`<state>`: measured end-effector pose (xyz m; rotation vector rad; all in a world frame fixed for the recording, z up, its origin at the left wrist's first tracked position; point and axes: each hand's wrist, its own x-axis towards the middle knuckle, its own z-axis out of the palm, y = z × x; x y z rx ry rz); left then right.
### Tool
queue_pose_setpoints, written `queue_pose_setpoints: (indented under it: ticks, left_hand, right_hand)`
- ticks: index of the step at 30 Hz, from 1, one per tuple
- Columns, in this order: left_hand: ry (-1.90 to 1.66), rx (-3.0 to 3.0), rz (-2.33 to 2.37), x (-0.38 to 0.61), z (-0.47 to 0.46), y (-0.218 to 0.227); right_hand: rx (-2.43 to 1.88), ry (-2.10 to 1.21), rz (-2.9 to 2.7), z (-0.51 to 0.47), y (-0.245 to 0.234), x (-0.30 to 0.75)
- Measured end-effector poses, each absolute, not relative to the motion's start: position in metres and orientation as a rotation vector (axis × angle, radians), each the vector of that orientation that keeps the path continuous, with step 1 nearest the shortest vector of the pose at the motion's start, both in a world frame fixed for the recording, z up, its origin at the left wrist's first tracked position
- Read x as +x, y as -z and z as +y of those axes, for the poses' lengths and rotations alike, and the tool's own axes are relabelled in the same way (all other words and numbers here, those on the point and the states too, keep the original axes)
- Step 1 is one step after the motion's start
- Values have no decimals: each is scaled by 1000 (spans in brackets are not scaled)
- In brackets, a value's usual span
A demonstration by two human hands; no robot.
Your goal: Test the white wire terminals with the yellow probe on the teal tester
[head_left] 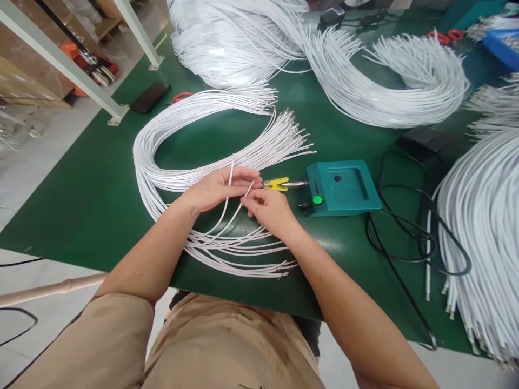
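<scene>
My right hand (270, 212) pinches a white wire (233, 217) near its bare tip, which points up between my hands. Another white wire (231, 175) runs upright through my left hand (221, 188), between the thumb and the fingers. The left fingertips are close to the tip of a yellow clip (276, 184) on a metal shaft; whether they touch it I cannot tell. The shaft comes out of a teal machine (344, 187) with a green button. Around my left hand curves a bundle of white wires (148, 143). Several more wires (243, 267) lie below my hands.
Large bundles of white wire lie at the back (227, 43), the back right (385, 97) and the right edge (482, 216). A black cable (405, 259) loops right of the machine. A dark phone-like object (151, 96) lies near a white post (73, 67) on the green table (81, 194).
</scene>
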<state>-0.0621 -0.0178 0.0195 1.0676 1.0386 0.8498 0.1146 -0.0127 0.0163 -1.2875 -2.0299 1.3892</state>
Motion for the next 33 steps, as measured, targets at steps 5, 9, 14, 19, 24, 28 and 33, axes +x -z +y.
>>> queue_pose_setpoints:
  ticks: [5, 9, 14, 19, 24, 28, 33]
  left_hand:
    - [-757, 1150, 1135, -65, -19, -24]
    - [-710, 1225, 1160, -61, -20, -28]
    - [-744, 1246, 1175, -55, -21, -26]
    - [-831, 1209, 1195, -48, -22, -21]
    - [-949, 1160, 1188, -43, -21, -19]
    - [-948, 1160, 1176, -40, -23, -23]
    - [-883, 1214, 1118, -36, -27, -23]
  right_hand:
    - [-1195, -1718, -1413, -9, -10, 116]
    - [-1093, -1717, -1188, -8, -14, 117]
    - [-1090, -1659, -1091, -6, -13, 118]
    - [-1044, -1707, -978, -6, -14, 119]
    - [-860, -1979, -800, -2, -16, 122]
    - [-865, -2003, -828, 1, -19, 125]
    - [-841, -2038, -870, 3, -22, 128]
